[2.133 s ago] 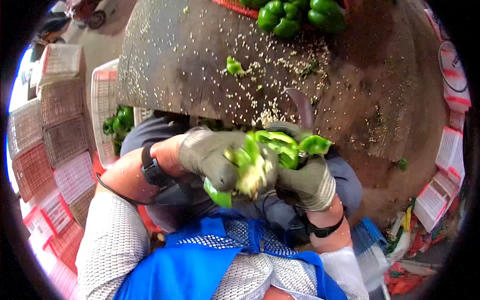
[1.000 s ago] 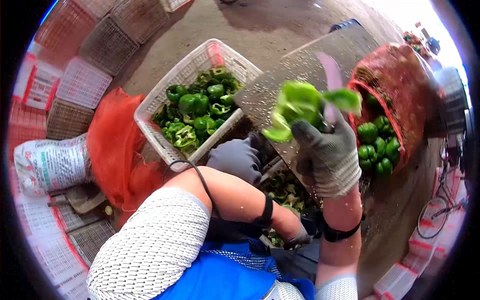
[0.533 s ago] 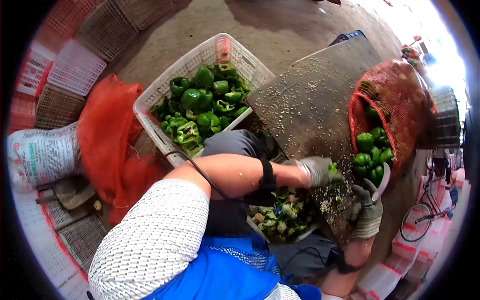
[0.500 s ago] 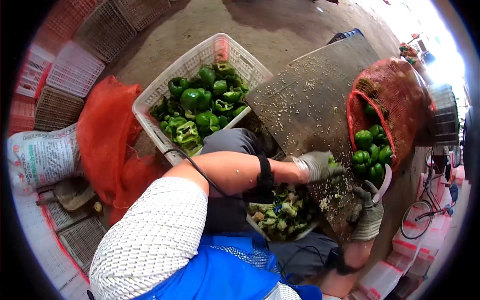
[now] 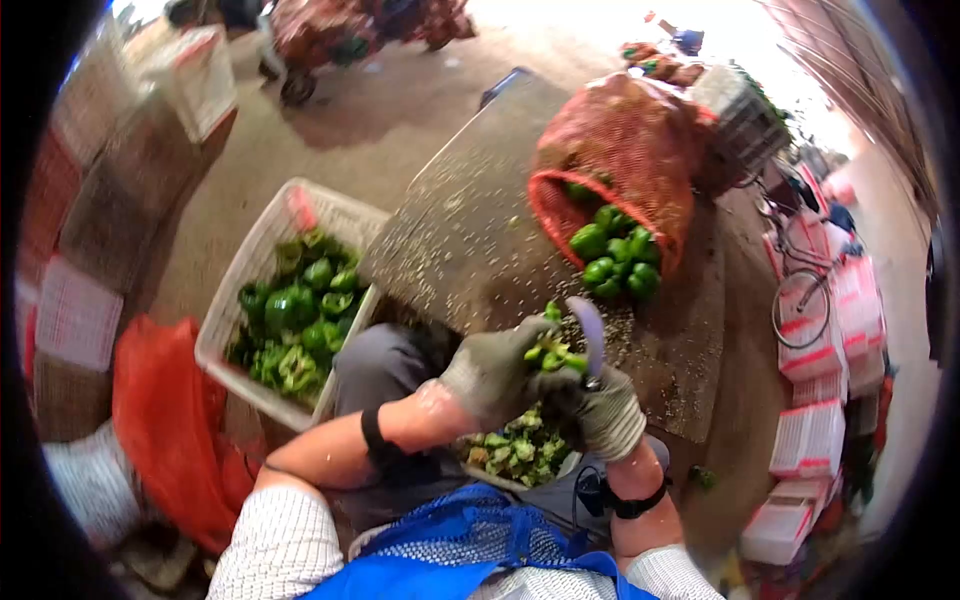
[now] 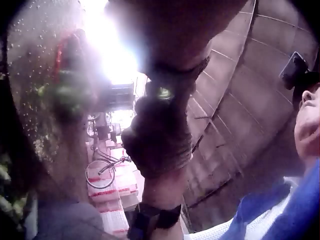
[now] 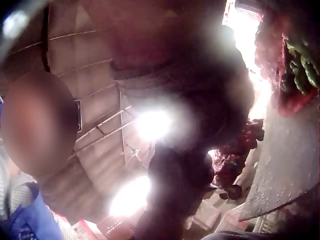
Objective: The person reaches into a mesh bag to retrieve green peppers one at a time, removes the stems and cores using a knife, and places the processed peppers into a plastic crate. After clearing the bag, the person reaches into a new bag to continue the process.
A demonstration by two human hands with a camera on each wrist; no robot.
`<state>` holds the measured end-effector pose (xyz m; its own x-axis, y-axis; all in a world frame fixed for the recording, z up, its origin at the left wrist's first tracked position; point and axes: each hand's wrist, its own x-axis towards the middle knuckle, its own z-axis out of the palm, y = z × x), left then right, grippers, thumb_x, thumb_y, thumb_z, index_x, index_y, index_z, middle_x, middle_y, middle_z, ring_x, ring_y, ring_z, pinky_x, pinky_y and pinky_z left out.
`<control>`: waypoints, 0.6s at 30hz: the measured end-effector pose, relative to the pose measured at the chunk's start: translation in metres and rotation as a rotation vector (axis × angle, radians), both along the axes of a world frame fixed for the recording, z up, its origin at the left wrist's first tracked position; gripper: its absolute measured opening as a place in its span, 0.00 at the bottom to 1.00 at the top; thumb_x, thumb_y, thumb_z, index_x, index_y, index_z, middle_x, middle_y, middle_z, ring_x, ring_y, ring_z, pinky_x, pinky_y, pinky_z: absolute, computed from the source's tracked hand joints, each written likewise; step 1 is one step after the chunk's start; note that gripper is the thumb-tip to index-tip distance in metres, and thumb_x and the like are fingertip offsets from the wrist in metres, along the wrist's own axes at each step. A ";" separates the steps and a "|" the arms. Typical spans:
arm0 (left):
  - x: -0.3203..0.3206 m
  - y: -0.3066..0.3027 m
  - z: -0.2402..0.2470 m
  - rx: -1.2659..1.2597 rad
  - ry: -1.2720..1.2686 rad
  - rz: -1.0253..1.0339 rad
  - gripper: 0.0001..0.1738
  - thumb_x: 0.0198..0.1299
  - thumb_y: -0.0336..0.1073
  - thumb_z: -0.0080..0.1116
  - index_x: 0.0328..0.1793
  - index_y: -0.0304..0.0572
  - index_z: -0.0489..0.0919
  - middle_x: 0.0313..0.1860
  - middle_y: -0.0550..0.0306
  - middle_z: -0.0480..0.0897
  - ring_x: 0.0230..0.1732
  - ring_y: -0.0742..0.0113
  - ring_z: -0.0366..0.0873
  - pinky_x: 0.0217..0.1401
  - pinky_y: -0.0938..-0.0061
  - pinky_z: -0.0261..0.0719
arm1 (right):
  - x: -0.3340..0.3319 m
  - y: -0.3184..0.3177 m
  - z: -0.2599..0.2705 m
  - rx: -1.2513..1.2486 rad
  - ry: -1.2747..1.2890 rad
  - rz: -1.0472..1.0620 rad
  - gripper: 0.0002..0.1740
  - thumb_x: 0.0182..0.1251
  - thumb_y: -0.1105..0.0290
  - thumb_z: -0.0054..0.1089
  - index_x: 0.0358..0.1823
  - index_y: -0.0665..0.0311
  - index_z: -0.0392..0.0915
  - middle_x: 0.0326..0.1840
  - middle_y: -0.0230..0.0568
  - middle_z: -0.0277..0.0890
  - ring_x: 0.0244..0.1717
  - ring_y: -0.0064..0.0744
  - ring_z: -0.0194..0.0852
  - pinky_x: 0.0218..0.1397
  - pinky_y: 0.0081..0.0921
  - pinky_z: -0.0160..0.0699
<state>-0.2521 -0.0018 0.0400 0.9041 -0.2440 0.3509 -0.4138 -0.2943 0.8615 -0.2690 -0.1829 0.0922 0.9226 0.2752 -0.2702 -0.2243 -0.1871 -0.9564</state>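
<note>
My gloved left hand (image 5: 490, 375) grips a green bell pepper piece (image 5: 553, 356) at its fingertips, over the near edge of the board. Close beside it, my gloved right hand (image 5: 608, 415) holds a curved knife (image 5: 590, 335), its blade pointing up and away from me. The two hands nearly meet, and the pepper piece overlaps the right fingers. Below them, between the knees, a tub holds pepper cores and scraps (image 5: 515, 455). Both wrist views are dark and blurred; the left one shows the gloved right hand (image 6: 157, 140).
A white crate (image 5: 345, 215) of cut peppers stands left of the seed-strewn board (image 5: 450, 240). On the board's right lies a red mesh sack (image 5: 620, 140) with whole peppers (image 5: 615, 255) at its mouth. Orange netting (image 5: 170, 420) lies at left; a bicycle (image 5: 800, 305) stands by stacked crates at right.
My hands, apart half a second ago, have come together around the pepper piece. The opened pepper that the right hand held up a second ago is gone from it. The head view has shifted.
</note>
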 end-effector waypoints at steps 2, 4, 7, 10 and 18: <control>-0.001 0.001 0.006 0.069 -0.107 -0.063 0.30 0.56 0.46 0.72 0.59 0.42 0.70 0.38 0.44 0.84 0.41 0.44 0.85 0.41 0.62 0.82 | -0.011 -0.007 0.003 -0.009 -0.005 0.037 0.19 0.63 0.68 0.71 0.55 0.63 0.81 0.46 0.33 0.85 0.45 0.19 0.80 0.48 0.22 0.81; -0.002 -0.001 0.020 0.091 -0.150 -0.170 0.29 0.57 0.52 0.69 0.56 0.42 0.73 0.36 0.42 0.83 0.38 0.39 0.83 0.37 0.57 0.81 | -0.023 -0.009 0.012 -0.075 -0.065 0.037 0.19 0.62 0.69 0.72 0.55 0.63 0.82 0.47 0.34 0.85 0.46 0.19 0.80 0.49 0.23 0.81; -0.010 -0.005 0.033 0.153 -0.068 -0.356 0.30 0.56 0.44 0.72 0.60 0.42 0.70 0.40 0.43 0.84 0.43 0.43 0.85 0.42 0.61 0.83 | -0.051 -0.017 0.019 -0.004 0.007 -0.016 0.18 0.61 0.72 0.72 0.53 0.64 0.82 0.49 0.35 0.85 0.48 0.20 0.81 0.52 0.23 0.81; -0.027 -0.020 0.026 -0.220 0.213 -0.414 0.26 0.63 0.51 0.64 0.58 0.41 0.71 0.45 0.52 0.83 0.47 0.58 0.83 0.49 0.68 0.79 | -0.067 -0.020 0.021 0.224 -0.058 -0.087 0.15 0.61 0.76 0.70 0.50 0.64 0.83 0.48 0.37 0.86 0.46 0.22 0.82 0.54 0.23 0.81; -0.022 -0.041 -0.019 -1.474 1.043 -0.913 0.35 0.62 0.71 0.52 0.51 0.46 0.78 0.40 0.55 0.83 0.41 0.63 0.81 0.41 0.74 0.83 | -0.064 -0.034 0.001 -0.067 -0.390 -0.230 0.11 0.61 0.67 0.72 0.43 0.61 0.84 0.33 0.30 0.84 0.30 0.19 0.78 0.35 0.21 0.80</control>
<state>-0.2738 -0.0431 0.0213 0.6550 -0.7290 0.1988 0.7113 0.6836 0.1632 -0.3331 -0.2164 0.0935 0.9940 0.0451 0.0996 0.1076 -0.2393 -0.9650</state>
